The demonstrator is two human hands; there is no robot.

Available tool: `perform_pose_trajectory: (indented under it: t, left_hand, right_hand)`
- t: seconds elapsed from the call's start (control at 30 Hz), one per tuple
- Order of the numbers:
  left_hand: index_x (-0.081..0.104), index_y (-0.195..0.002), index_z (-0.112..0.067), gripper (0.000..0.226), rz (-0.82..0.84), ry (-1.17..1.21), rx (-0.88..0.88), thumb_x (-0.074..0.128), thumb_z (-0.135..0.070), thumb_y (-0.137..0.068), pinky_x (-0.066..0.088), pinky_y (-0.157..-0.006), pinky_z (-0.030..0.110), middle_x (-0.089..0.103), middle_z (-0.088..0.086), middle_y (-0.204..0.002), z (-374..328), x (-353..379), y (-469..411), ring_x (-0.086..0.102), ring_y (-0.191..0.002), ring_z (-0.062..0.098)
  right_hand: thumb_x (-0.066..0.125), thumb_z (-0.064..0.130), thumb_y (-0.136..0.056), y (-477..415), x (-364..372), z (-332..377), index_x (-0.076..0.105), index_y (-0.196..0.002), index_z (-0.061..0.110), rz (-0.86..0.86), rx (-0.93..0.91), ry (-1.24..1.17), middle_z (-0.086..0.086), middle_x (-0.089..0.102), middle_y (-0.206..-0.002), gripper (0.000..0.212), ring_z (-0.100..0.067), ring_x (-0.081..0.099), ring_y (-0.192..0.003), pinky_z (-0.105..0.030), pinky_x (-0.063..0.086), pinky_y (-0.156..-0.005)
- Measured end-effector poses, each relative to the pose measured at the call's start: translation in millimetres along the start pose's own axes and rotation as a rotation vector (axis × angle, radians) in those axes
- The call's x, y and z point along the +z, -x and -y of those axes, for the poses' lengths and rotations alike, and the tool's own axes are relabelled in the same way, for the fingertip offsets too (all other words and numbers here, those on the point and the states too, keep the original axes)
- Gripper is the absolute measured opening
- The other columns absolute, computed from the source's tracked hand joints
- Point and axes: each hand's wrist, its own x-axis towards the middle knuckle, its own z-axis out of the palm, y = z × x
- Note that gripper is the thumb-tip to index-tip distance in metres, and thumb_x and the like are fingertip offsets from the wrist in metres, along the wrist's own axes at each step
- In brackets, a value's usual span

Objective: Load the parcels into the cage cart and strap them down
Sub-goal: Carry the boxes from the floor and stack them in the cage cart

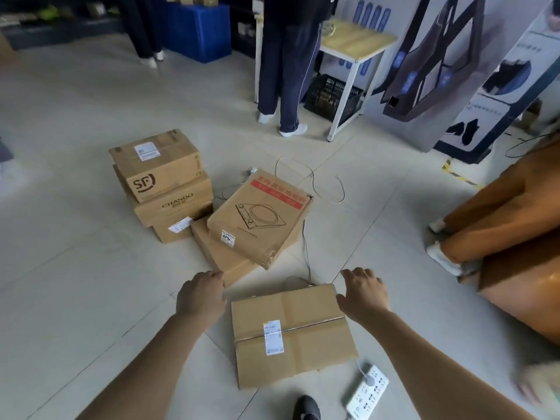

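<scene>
On the tiled floor (75, 237), toward the left, stands a stack of three cardboard parcels: the SF box (156, 165) on top, the CHANDO box (172, 203) under it, and a smaller box with a white label (174, 230) at the bottom. Just right of the stack, a flat parcel printed with a cooktop drawing (257, 219) lies tilted across another flat box (221, 256), which rests on the floor. Thin white cords (312, 180) trail over the tiles behind them. Lower down, the left hand (201, 295) hovers palm-down above the floor, near the left edge of the nearest parcel (292, 334) and apart from it; its fingers are curled loosely and hold nothing. That nearest parcel is a flat brown box with a white shipping label and a strip of tape across its top, lying on the floor between the two forearms. The right hand (363, 294) is over the box's far right corner, fingers spread apart and gripping nothing; whether it touches the cardboard cannot be told. A white power strip (368, 391) lies just beside the box's near right corner, and a dark shoe (307, 407) shows at the bottom edge. Farther back a person in dark trousers (286, 71) stands by a white-legged worktop (354, 43), with a black crate (331, 97) beneath it. At the right edge a large brown box (515, 237) sits blurred.
</scene>
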Motion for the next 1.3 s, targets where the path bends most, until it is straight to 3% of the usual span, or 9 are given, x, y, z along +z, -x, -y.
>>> perform_pose_trajectory:
  t: [0.2, 0.6, 0.83, 0.97, 1.2, 1.3]
  left_hand:
    - [0.048, -0.132, -0.015, 0.042, 0.121, 0.095, -0.135, 0.052, -0.03, -0.093, 0.046, -0.09, 0.03, 0.056, 0.0, -0.127, -43.6, 64.0, -27.4, 0.052, -0.119, 0.02]
    - [0.048, -0.134, -0.013, 0.045, 0.301, 0.16, -0.286, 0.056, -0.029, -0.093, 0.045, -0.093, 0.036, 0.054, 0.004, -0.132, -74.5, 188.5, -94.3, 0.049, -0.123, 0.025]
    - [0.055, -0.123, -0.012, 0.036, 0.318, 0.244, -0.453, 0.054, -0.026, -0.09, 0.047, -0.086, 0.038, 0.058, 0.008, -0.122, -79.9, 305.0, -124.5, 0.051, -0.117, 0.029]
    - [0.051, -0.133, -0.014, 0.046, 0.333, 0.288, -0.516, 0.057, -0.031, -0.091, 0.045, -0.092, 0.041, 0.055, 0.008, -0.13, -74.5, 381.5, -143.4, 0.048, -0.123, 0.03]
    - [0.057, -0.12, -0.009, 0.041, 0.361, 0.349, -0.608, 0.061, -0.027, -0.084, 0.051, -0.084, 0.043, 0.06, 0.016, -0.115, -55.8, 507.4, -185.7, 0.056, -0.107, 0.037]
    - [0.046, -0.131, -0.004, 0.055, 0.361, 0.402, -0.704, 0.063, -0.026, -0.083, 0.046, -0.088, 0.046, 0.052, 0.019, -0.123, -51.7, 550.9, -199.2, 0.051, -0.113, 0.04]
  right_hand:
    - [0.053, 0.033, -0.09, -52.1, 47.4, -56.5, 0.046, -0.135, 0.021, 0.136, 0.0, 0.011, -0.003, 0.051, -0.132, 0.048, -0.023, 0.041, -0.126, -0.032, 0.034, -0.1]
    - [0.054, 0.035, -0.09, -131.6, 180.9, -102.6, 0.045, -0.137, 0.018, 0.344, 0.049, -0.017, -0.004, 0.053, -0.132, 0.051, -0.024, 0.043, -0.126, -0.034, 0.038, -0.1]
    - [0.055, 0.037, -0.092, -177.3, 286.0, -121.2, 0.047, -0.135, 0.015, 0.4, 0.076, -0.057, -0.007, 0.053, -0.13, 0.05, -0.027, 0.044, -0.124, -0.036, 0.038, -0.098]
    - [0.053, 0.04, -0.093, -202.6, 357.6, -131.1, 0.044, -0.138, 0.016, 0.426, 0.136, -0.076, -0.006, 0.051, -0.133, 0.052, -0.026, 0.042, -0.126, -0.038, 0.038, -0.099]
    - [0.053, 0.044, -0.093, -249.1, 485.0, -138.2, 0.042, -0.139, 0.013, 0.463, 0.281, -0.159, -0.011, 0.048, -0.137, 0.057, -0.03, 0.042, -0.129, -0.041, 0.038, -0.101]
    - [0.056, 0.045, -0.092, -265.8, 528.7, -142.5, 0.039, -0.14, 0.009, 0.464, 0.349, -0.206, -0.014, 0.045, -0.139, 0.063, -0.032, 0.041, -0.13, -0.042, 0.037, -0.103]
